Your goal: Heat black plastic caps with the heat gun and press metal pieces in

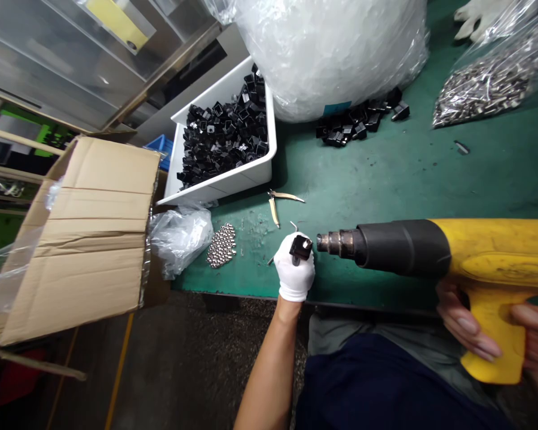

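Observation:
My left hand (295,276), in a white glove, is closed around a small black plastic part (298,248) with a bit of metal showing at its top. A thin bent metal rod (294,226) sticks out beyond the glove. Bare and wrapped round the handle, my right hand (470,325) grips a yellow heat gun (497,251). The gun's stepped metal nozzle (341,243) points left at the black part, a small gap from it. Beyond the glove lie cutting pliers (275,206) with pale handles, spread apart. Small shiny metal pieces (222,245) form a patch to the left.
A white bin (224,186) of black parts stands at the back left. Behind are a large plastic bag (336,54), loose black parts (361,123) and a bag of metal pieces (488,83). A cardboard box (80,233) and crumpled plastic (182,236) flank the green table (412,185).

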Action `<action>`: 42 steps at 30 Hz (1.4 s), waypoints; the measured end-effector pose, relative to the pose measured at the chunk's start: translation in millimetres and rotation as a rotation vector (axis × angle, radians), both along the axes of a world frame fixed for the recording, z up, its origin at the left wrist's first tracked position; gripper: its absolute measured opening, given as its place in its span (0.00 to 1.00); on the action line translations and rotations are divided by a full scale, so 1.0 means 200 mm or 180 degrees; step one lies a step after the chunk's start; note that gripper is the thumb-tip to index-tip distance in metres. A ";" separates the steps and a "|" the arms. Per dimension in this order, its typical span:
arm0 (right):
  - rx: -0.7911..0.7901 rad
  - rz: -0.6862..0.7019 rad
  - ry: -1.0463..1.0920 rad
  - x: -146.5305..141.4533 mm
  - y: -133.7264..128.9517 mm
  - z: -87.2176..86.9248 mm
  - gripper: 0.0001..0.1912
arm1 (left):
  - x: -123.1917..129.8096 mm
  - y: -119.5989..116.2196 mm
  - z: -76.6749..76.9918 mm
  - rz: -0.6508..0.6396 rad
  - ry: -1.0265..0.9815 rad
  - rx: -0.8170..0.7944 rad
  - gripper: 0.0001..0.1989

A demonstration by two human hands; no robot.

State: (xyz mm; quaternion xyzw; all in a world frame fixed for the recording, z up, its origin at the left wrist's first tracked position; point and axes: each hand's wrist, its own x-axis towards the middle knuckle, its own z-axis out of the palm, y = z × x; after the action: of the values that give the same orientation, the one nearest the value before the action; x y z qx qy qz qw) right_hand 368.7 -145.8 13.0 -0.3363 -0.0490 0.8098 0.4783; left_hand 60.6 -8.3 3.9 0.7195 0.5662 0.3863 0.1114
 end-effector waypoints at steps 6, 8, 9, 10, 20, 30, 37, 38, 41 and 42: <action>-0.0061 -0.0006 0.0043 0.00 0.00 0.00 0.26 | 0.00 0.00 0.00 -0.0032 0.0001 0.0015 0.06; -0.0036 -0.0010 0.0056 0.01 0.00 0.00 0.26 | 0.00 0.00 0.01 -0.0035 0.0005 0.0012 0.06; -0.0002 -0.0006 0.0067 0.01 0.00 0.00 0.26 | 0.00 0.00 0.01 -0.0035 0.0010 0.0006 0.06; 0.0030 -0.0011 0.0076 0.01 0.01 0.00 0.26 | 0.00 0.00 0.01 -0.0032 0.0017 -0.0003 0.07; 0.0373 -0.0082 0.0331 0.01 0.01 -0.04 0.26 | 0.03 -0.01 0.03 0.0001 -0.0142 -0.0376 0.10; 0.0637 0.0005 0.0664 0.01 0.04 -0.08 0.25 | 0.11 -0.01 0.01 0.0766 0.1176 0.0025 0.19; 0.0438 -0.0107 0.0497 0.01 0.06 -0.05 0.24 | 0.12 -0.08 0.08 0.1032 0.1364 0.0317 0.15; 0.0429 -0.0132 0.0495 0.01 0.06 -0.05 0.24 | 0.10 -0.08 0.09 0.0979 0.1376 0.0293 0.13; 0.0476 -0.0100 0.0548 0.02 0.06 -0.06 0.25 | 0.04 -0.09 0.09 0.0712 0.1371 0.0266 0.07; 0.0484 -0.0060 0.0562 0.02 0.06 -0.06 0.25 | 0.02 -0.09 0.09 0.0643 0.1328 0.0279 0.06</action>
State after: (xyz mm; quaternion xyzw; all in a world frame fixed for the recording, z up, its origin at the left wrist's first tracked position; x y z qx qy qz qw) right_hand 372.8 -134.4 0.0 -0.2269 -0.0648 0.8257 0.5124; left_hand 64.0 -26.3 21.5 0.7276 0.6288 0.2627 -0.0787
